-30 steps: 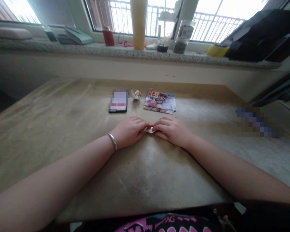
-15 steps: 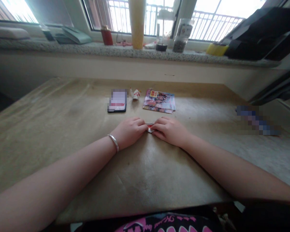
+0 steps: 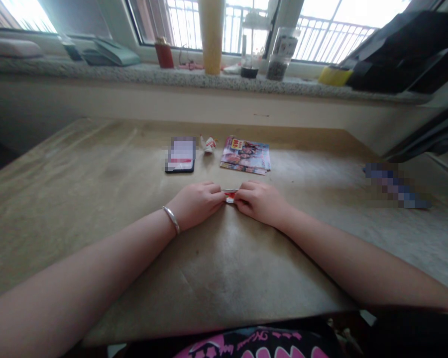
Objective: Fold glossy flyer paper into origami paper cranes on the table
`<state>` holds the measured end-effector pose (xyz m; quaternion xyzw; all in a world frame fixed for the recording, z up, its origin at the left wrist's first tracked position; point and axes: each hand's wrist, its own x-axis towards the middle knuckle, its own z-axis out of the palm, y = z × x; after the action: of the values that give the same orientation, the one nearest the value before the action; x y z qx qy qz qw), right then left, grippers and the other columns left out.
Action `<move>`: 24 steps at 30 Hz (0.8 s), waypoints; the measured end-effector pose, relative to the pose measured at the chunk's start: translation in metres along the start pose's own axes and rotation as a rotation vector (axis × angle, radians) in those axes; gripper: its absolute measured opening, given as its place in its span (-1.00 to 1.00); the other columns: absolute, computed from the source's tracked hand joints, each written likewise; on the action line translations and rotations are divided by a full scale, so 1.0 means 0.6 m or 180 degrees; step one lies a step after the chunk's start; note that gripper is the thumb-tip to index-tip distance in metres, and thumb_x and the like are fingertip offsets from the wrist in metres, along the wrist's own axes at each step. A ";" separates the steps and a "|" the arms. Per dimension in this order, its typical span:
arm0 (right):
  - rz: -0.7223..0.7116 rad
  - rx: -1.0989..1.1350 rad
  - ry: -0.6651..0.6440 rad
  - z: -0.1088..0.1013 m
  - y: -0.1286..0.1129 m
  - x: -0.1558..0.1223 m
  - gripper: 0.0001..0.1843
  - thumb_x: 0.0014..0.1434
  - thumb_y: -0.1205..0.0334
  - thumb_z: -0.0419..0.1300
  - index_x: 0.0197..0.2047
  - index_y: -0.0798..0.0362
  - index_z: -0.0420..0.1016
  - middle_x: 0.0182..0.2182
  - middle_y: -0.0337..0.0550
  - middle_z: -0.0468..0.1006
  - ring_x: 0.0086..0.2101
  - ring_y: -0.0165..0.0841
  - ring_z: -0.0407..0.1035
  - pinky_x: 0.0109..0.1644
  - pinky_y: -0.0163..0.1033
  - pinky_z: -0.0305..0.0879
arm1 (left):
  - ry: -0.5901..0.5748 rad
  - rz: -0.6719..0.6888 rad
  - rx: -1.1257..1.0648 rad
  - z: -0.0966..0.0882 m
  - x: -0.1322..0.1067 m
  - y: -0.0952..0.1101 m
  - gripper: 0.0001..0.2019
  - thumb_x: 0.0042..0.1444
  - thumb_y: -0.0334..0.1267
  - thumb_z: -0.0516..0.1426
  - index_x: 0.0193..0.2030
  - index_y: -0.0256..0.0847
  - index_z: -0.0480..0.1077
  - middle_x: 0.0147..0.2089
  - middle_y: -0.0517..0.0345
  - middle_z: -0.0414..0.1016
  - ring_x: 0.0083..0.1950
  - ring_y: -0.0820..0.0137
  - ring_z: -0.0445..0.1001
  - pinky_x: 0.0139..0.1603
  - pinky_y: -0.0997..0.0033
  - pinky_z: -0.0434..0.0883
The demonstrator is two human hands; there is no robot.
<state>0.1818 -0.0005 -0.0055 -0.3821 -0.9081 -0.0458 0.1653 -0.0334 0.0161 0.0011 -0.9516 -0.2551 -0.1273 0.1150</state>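
Between both hands, at the middle of the table (image 3: 224, 278), is a small folded piece of printed paper (image 3: 230, 196) with red and white on it. My left hand (image 3: 199, 200), a silver bangle on its wrist, is closed on the paper's left end. On the right end, the bent fingers of my right hand (image 3: 261, 201) press it against the tabletop. Only the paper's middle shows; my fingers cover the rest. Just beyond my hands lies a stack of colourful printed leaflets (image 3: 245, 155).
Left of the leaflets are a crumpled white-and-red paper (image 3: 209, 145) and a phone (image 3: 180, 155) with a blurred screen. A blurred bluish object (image 3: 395, 186) lies far right. Behind the table, a stone windowsill (image 3: 149, 74) holds a red container (image 3: 165, 53) and clear containers.
My left hand has shifted slightly left, and a little more of the red and white paper shows between my hands. My right hand has barely moved.
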 end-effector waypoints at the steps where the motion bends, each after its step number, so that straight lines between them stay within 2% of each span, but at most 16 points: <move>1: 0.0050 0.0089 0.0002 0.001 0.001 0.000 -0.76 0.22 0.25 0.05 -0.32 0.08 0.53 -0.40 -0.11 0.48 -0.37 -0.37 0.29 -0.30 -0.30 0.13 | 0.0020 0.0005 -0.0033 0.001 -0.001 -0.001 -0.81 0.25 -0.29 0.02 -0.25 -0.23 0.45 -0.31 0.11 0.46 -0.27 0.41 0.41 -0.26 0.45 0.36; 7: 0.0166 0.0300 -0.0059 0.003 0.001 0.003 -0.79 0.18 0.30 0.06 -0.33 0.11 0.52 -0.38 -0.08 0.49 -0.34 -0.35 0.32 -0.25 -0.29 0.18 | 0.0121 -0.0069 0.0012 0.002 0.001 0.004 -0.79 0.26 -0.22 0.02 -0.26 -0.20 0.45 -0.31 0.14 0.47 -0.29 0.42 0.41 -0.32 0.47 0.32; 12: 0.0210 0.0373 -0.0035 0.004 0.000 0.005 -0.83 0.14 0.34 0.06 -0.38 0.12 0.48 -0.40 -0.08 0.48 -0.34 -0.34 0.32 -0.24 -0.28 0.20 | 0.0056 -0.0056 0.0263 0.000 0.008 0.011 -0.78 0.25 -0.24 0.05 -0.37 -0.24 0.42 -0.36 0.14 0.45 -0.34 0.42 0.39 -0.42 0.48 0.25; 16: 0.0162 0.0471 0.0012 0.002 -0.002 0.004 -0.85 0.11 0.28 0.11 -0.30 0.13 0.49 -0.33 -0.06 0.49 -0.29 -0.31 0.34 -0.19 -0.26 0.23 | 0.0054 -0.0106 0.0290 0.001 0.009 0.011 -0.80 0.23 -0.24 0.08 -0.37 -0.25 0.41 -0.38 0.14 0.44 -0.36 0.41 0.38 -0.41 0.46 0.27; 20: 0.0052 0.0334 -0.0025 0.000 -0.005 0.002 -0.78 0.20 0.23 0.07 -0.28 0.12 0.52 -0.31 -0.04 0.50 -0.28 -0.31 0.35 -0.18 -0.25 0.23 | 0.0043 -0.0164 0.0279 0.002 0.008 0.011 -0.81 0.23 -0.23 0.08 -0.34 -0.25 0.42 -0.38 0.14 0.43 -0.35 0.42 0.39 -0.39 0.47 0.27; 24: 0.0199 0.0274 -0.0059 0.001 -0.004 0.003 -0.73 0.25 0.20 0.03 -0.32 0.11 0.52 -0.33 -0.06 0.49 -0.29 -0.32 0.35 -0.22 -0.26 0.21 | 0.0028 -0.0280 0.0196 0.002 0.009 0.011 -0.80 0.24 -0.22 0.07 -0.33 -0.24 0.44 -0.38 0.13 0.44 -0.34 0.42 0.40 -0.40 0.48 0.28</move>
<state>0.1788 -0.0007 -0.0053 -0.4033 -0.8983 0.0021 0.1746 -0.0251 0.0134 0.0004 -0.9349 -0.3000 -0.1285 0.1396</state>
